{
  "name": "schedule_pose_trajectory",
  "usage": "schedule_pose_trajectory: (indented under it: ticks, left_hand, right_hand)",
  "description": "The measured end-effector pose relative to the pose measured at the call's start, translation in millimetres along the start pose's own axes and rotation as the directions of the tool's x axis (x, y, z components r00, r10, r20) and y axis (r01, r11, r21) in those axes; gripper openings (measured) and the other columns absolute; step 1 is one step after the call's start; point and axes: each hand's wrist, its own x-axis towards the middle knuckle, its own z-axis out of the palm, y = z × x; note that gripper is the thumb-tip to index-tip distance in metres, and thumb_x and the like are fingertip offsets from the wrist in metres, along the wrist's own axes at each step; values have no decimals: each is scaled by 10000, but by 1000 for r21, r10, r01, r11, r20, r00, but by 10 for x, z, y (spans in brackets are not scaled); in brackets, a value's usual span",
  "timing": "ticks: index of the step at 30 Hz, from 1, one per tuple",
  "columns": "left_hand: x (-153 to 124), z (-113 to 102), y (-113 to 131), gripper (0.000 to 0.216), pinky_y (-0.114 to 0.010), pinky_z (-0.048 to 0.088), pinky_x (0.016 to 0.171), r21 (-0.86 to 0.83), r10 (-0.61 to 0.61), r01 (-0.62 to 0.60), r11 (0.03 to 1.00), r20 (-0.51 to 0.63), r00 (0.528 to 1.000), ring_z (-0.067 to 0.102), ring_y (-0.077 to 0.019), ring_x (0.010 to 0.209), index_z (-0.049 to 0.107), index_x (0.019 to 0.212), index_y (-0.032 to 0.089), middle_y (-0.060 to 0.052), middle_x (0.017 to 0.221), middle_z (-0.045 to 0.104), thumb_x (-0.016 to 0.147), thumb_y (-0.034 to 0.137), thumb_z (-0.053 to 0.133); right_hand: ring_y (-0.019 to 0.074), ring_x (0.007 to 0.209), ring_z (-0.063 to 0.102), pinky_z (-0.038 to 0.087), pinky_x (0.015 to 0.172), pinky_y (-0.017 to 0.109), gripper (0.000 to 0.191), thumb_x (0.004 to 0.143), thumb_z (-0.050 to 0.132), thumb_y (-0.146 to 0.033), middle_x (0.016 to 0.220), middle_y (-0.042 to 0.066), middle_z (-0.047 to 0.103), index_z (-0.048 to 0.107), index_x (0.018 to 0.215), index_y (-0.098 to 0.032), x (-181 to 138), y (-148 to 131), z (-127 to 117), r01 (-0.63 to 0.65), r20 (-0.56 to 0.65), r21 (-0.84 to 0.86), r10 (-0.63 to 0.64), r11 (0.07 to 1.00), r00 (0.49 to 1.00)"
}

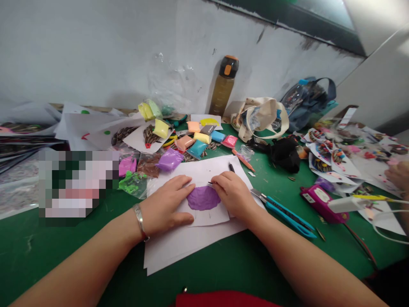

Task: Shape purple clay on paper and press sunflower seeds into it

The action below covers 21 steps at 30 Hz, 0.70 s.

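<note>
A flattened piece of purple clay (203, 198) lies on a small sheet of white paper (217, 218), with pencil-like lines below it. My left hand (169, 202) rests flat at the clay's left side, fingers spread, holding the paper down. At the clay's upper right edge, my right hand (231, 192) has its fingers pinched together. A thin dark tip pokes out from the pinch; the rest is hidden. Just behind that hand, a black pen (231, 167) shows in part. Larger white sheets (172, 251) lie underneath.
A blue utility knife (287, 215) lies right of the papers, near a magenta device (322, 202) with cables. Colored clay packets (197, 149) crowd the back, before a bottle (223, 85) and a cloth bag (258, 117). Another person's hand (398, 175) is at far right.
</note>
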Motion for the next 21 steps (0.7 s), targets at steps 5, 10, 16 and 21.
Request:
schedule_pose_trajectory:
  ticks: [5,10,16,21]
  left_hand:
    - [1,-7,8,679,-472,274,1120,-8,5,-6,1000,-17,1000,303,-340,1359,457,1349,133,-177,1467,352,768,430,646]
    - [-4,5,4,658,-500,302,1104,-31,21,-23,999,-50,999,330,-364,1340,488,1320,135,-184,1451,376,752,421,659]
    - [-6,-2,9,689,-482,279,1119,-15,-4,4,1000,-22,1000,300,-352,1360,464,1348,126,-185,1471,346,755,418,660]
    - [4,-7,14,665,-515,299,1103,-37,5,-7,999,-42,999,319,-368,1345,489,1323,145,-182,1456,372,741,410,670]
  right_hand:
    - [189,831,545,413,803,312,225,931,473,-163,838,69,655,697,915,-177,-23,8,-5,70,12,-16,-70,997,997]
    - [183,802,522,410,770,304,227,928,479,-162,827,61,653,701,890,-189,-36,15,-19,127,21,26,-128,992,992]
    - [186,805,530,400,787,317,219,929,491,-181,802,55,659,707,893,-184,-22,23,-30,82,-13,8,-81,997,997]
    - [183,785,524,393,768,314,212,920,505,-190,780,49,653,711,873,-195,-16,34,-44,104,49,9,-104,995,993]
